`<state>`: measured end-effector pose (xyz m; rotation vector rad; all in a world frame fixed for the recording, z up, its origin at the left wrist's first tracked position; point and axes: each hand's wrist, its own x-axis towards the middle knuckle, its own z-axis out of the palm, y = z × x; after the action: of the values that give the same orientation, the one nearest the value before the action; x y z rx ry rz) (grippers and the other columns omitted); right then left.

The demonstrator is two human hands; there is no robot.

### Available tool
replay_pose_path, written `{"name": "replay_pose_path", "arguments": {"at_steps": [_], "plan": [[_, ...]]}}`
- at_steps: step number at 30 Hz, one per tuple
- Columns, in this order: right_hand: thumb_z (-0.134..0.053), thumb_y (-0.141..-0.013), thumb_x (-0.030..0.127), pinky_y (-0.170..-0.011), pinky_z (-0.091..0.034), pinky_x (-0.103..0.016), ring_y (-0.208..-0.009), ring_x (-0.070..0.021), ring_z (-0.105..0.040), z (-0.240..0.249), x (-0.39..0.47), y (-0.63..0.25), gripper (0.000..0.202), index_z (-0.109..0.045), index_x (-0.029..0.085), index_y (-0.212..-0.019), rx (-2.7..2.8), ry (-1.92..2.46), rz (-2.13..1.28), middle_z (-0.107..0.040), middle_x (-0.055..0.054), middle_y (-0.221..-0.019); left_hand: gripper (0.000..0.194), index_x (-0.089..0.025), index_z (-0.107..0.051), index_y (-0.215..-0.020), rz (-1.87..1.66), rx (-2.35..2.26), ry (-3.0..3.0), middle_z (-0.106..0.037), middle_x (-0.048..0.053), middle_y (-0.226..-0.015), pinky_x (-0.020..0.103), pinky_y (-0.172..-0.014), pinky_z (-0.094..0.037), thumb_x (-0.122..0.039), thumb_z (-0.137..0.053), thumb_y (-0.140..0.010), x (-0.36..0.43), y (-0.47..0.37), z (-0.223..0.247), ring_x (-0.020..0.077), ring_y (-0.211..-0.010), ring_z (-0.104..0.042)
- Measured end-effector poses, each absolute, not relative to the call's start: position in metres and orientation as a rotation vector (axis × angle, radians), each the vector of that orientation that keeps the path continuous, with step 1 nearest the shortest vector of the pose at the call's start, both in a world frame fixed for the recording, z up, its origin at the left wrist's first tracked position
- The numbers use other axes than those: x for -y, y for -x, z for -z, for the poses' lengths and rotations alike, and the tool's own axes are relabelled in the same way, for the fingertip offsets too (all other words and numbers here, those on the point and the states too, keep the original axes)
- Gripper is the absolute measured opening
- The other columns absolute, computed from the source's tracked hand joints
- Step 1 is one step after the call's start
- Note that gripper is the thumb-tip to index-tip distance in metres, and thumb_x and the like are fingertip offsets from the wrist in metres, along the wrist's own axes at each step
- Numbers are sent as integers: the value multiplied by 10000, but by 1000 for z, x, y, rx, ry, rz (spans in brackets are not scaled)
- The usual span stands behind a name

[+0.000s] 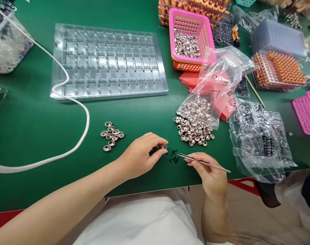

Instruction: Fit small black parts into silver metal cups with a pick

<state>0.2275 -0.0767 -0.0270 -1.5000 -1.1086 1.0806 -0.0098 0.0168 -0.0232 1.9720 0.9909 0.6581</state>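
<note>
My left hand (142, 154) pinches one small silver ring-shaped part (164, 146) between thumb and fingertips, just above the green table. Metal tweezers (208, 164) are held in my right hand (208, 170), their tips pointing left. Between the hands lie several tiny black pieces (174, 157), close to the tweezer tips. Left of my left hand is a small group of silver cup-like parts (111, 135). A larger pile of similar silver parts (195, 131) spills from an open clear plastic bag (221, 64) beyond my right hand.
A clear compartment tray (109, 64) lies at the back. Behind the bag stands a pink basket (172, 37) of metal parts. A white cord (85, 126) curves across the left side. Crumpled plastic bags (257, 136), orange parts (287, 69) and another pink basket (306, 112) are at the right.
</note>
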Motion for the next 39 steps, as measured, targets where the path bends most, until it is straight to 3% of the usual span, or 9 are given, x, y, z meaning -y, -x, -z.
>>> {"name": "replay_pose_path", "arguments": {"at_steps": [5, 15, 26, 29, 34, 39], "plan": [[-750, -859, 325, -699, -669, -295, -780, -201, -772, 21, 74, -221, 130, -754, 228, -945, 1038, 1695, -1063, -785, -42, -895, 117, -144, -681, -1041, -648, -970, -1988, -715, 48, -902, 284, -727, -508, -174, -623, -942, -17, 10, 23, 175, -838, -621], [-744, -863, 374, -683, -651, -268, -777, -186, -762, 21, 72, -222, 175, -752, 228, -958, 1115, 1758, -1092, -784, -44, -897, 114, -159, -680, -1023, -497, -730, -2055, -722, 54, -912, 317, -770, -498, -147, -597, -946, -17, 15, 17, 201, -877, -575], [-753, -860, 295, -662, -614, -255, -726, -149, -725, 25, 74, -223, 120, -741, 240, -965, 1031, 1622, -1103, -764, -21, -878, 156, -181, -699, -1057, -373, -678, -2051, -701, 52, -869, 327, -776, -473, -157, -600, -938, -15, 14, 18, 219, -929, -588], [-693, -905, 293, -634, -576, -284, -709, -151, -684, 27, 74, -223, 73, -714, 232, -939, 987, 1484, -1020, -729, -22, -862, 165, -175, -679, -1076, -434, -627, -2038, -724, 56, -934, 333, -820, -489, -143, -583, -946, -15, 14, 19, 215, -961, -585], [-479, -996, 290, -725, -557, -396, -843, -222, -659, 10, 73, -231, 229, -690, 223, -935, 1053, 1265, -947, -677, -57, -860, 129, -168, -649, -1060, -568, -771, -2077, -741, 77, -1088, 373, -877, -510, -151, -583, -950, -17, 17, 20, 229, -1026, -585], [-467, -988, 190, -773, -530, -359, -925, -213, -634, -19, 69, -243, 262, -702, 259, -1080, 1505, 1518, -810, -667, -62, -958, 138, -175, -638, -1074, -586, -900, -2104, -741, 75, -1024, 415, -887, -510, -168, -576, -951, -17, 17, 24, 239, -1017, -610]]}}
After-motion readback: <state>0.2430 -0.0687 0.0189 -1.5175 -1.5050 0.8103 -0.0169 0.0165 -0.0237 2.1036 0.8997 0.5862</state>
